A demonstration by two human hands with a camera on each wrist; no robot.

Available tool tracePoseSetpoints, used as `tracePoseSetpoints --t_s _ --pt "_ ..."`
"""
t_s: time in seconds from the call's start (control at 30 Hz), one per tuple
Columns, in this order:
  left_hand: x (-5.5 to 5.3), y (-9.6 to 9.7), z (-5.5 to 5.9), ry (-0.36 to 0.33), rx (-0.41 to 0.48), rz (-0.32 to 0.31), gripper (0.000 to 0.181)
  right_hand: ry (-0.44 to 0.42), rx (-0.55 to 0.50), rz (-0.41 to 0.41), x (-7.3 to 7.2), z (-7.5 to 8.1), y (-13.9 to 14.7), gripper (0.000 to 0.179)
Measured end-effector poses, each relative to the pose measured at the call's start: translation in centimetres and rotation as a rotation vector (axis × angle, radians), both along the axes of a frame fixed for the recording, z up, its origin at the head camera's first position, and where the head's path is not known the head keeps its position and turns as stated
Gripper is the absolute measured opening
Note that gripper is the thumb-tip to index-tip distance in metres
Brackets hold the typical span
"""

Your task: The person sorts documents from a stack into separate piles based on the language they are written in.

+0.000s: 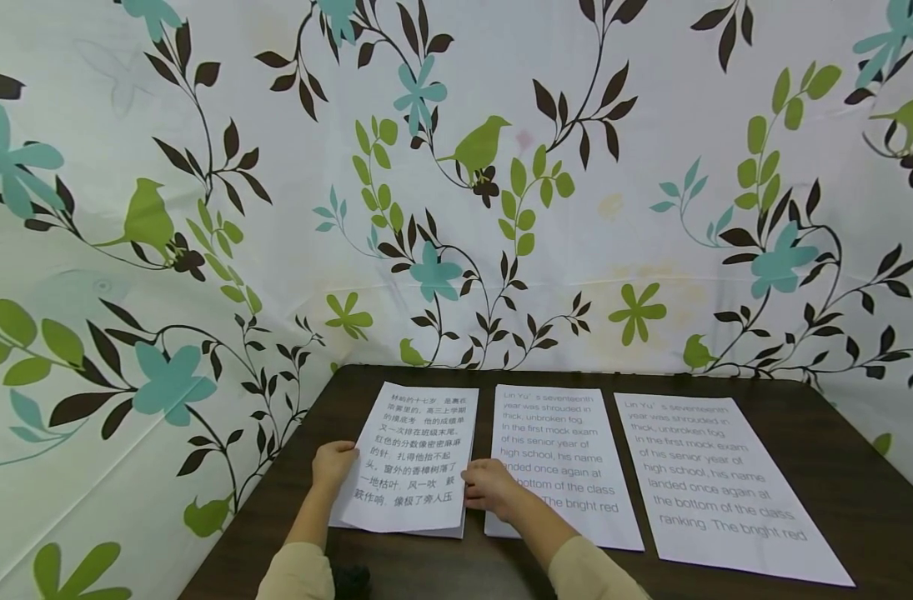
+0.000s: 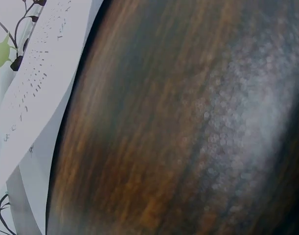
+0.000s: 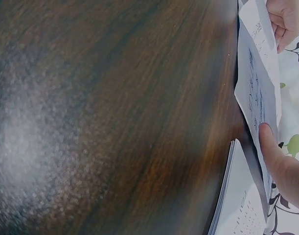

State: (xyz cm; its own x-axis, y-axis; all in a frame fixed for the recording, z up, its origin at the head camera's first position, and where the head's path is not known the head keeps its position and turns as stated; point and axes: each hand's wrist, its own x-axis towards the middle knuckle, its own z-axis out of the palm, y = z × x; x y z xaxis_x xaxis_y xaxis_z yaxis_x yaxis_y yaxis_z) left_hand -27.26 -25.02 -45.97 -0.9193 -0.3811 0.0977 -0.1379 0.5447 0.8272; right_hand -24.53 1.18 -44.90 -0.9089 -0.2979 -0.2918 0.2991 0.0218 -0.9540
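A white sheet printed with Chinese characters [image 1: 414,450] lies at the left of the head view, its lower edge raised over more paper [image 1: 448,533] beneath. My left hand [image 1: 334,463] pinches its left edge about halfway up. At the lower right edge, my right hand [image 1: 494,486] pinches the same sheet between thumb and fingers. The right wrist view shows the thumb [image 3: 271,147] on the sheet's edge and the left hand [image 3: 285,19] on the far side. Curving upward, the sheet [image 2: 46,73] also appears in the left wrist view, where the left hand is out of frame.
A middle stack printed in English [image 1: 549,433] lies partly under the right forearm. Further right is another English-printed sheet [image 1: 719,475]. All rest on a dark wooden table [image 1: 426,575]. Behind it hangs a white cloth [image 1: 561,325] patterned with birds, leaves and flowers.
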Motion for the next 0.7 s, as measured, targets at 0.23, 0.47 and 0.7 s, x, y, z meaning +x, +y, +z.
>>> tracePoseSetpoints --t_s 0.23,0.47,0.7 --pt "-0.9 -0.7 -1.5 -0.022 0.044 0.038 0.032 0.012 0.026 0.028 -0.2 0.2 0.2 0.045" --pt "0.0 -0.1 -0.1 -0.065 0.099 0.050 0.034 0.053 0.065 0.056 -0.1 0.1 0.0 0.045" --pt "0.0 -0.1 -0.2 -0.074 0.101 0.056 0.035 0.087 0.130 0.077 0.3 0.7 -0.4 0.052"
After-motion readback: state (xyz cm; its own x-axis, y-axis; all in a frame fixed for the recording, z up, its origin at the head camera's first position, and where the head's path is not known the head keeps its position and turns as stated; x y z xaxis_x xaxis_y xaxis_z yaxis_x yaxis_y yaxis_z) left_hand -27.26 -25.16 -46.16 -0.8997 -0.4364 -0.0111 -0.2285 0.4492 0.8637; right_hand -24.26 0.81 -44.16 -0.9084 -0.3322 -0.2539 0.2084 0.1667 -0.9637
